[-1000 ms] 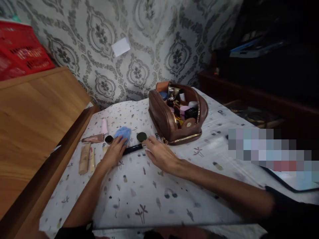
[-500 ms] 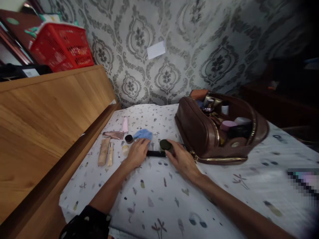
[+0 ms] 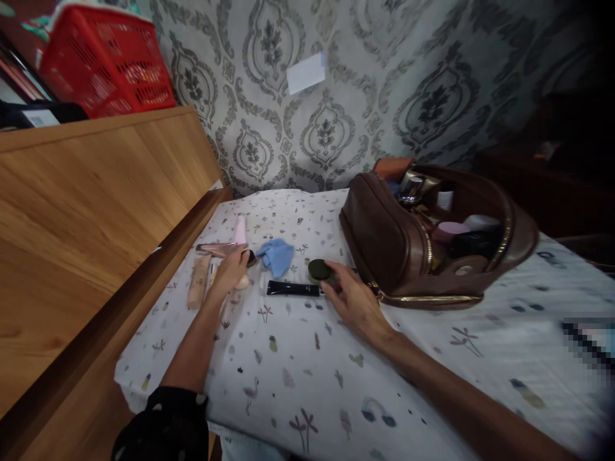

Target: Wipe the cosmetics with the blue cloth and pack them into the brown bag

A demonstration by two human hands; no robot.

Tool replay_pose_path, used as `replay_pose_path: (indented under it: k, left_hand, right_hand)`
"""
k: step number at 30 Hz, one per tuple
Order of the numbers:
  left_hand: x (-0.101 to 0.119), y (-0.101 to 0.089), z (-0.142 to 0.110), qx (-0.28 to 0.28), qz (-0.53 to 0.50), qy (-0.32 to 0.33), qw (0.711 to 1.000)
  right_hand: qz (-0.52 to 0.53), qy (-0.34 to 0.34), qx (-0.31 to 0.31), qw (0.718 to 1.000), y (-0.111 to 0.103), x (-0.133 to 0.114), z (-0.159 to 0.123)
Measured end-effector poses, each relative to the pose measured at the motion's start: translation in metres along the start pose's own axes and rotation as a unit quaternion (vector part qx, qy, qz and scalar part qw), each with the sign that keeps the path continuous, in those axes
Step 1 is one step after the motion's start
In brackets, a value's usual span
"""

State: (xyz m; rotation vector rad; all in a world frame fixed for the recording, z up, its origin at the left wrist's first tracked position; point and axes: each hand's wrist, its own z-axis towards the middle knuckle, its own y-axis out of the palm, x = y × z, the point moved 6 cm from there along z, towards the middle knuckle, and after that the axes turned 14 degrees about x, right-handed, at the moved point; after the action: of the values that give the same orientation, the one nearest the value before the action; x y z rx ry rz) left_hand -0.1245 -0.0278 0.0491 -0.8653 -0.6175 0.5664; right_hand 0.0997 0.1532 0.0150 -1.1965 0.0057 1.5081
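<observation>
My left hand (image 3: 229,274) is over the left group of cosmetics, its fingers closed at a small round black lid (image 3: 250,257); the thumb is partly hidden. Beside it a small cream-coloured jar (image 3: 243,281) is partly covered. My right hand (image 3: 354,302) holds a small jar with a dark green lid (image 3: 318,269) between thumb and fingers, on the cloth. Just below that jar lies a black squeeze tube (image 3: 293,289), its end close to my right thumb. A crumpled blue cloth (image 3: 277,256) lies between the hands.
At left lie a beige tube (image 3: 198,283), a rose-gold tube (image 3: 216,249) and a pink tube (image 3: 241,229). An open brown bag (image 3: 377,237) full of cosmetics stands at right. A wooden board (image 3: 106,192) borders the left side; a red basket (image 3: 106,64) sits above it.
My left hand has moved left from the black tube and blue cloth to the black lid, uncovering the tube and cloth. My right hand stays at the green-lidded jar. The view has tilted down slightly.
</observation>
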Motion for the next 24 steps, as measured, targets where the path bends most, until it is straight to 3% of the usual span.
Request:
replay_pose_path:
  k: [7,12,14,18,21,24]
  left_hand:
    - [-0.009,-0.035,-0.004,-0.038,0.040,-0.038,0.998]
    - [0.001,-0.031,-0.024,-0.203,0.028,-0.049,0.978]
    - [0.012,-0.031,-0.028,-0.235,-0.016,-0.033,0.971]
    - [0.043,-0.036,-0.033,-0.235,-0.124,-0.010,0.964]
    - [0.075,-0.037,-0.039,-0.221,-0.251,-0.001,0.942]
    - [0.110,-0.034,-0.043,-0.227,-0.306,0.019,0.925]
  right_hand:
    - [0.014,0.000,0.011,1.000,0.000,0.002,0.000]
    - [0.028,0.000,0.031,0.999,0.000,0.003,-0.002]
    - [0.036,-0.004,0.057,0.998,-0.004,0.000,-0.003]
    - [0.091,-0.030,0.075,0.993,-0.013,-0.015,-0.008]
    - [0.192,-0.035,0.018,0.981,-0.013,-0.029,-0.014]
    - [0.306,0.025,-0.067,0.949,-0.007,-0.037,-0.020]
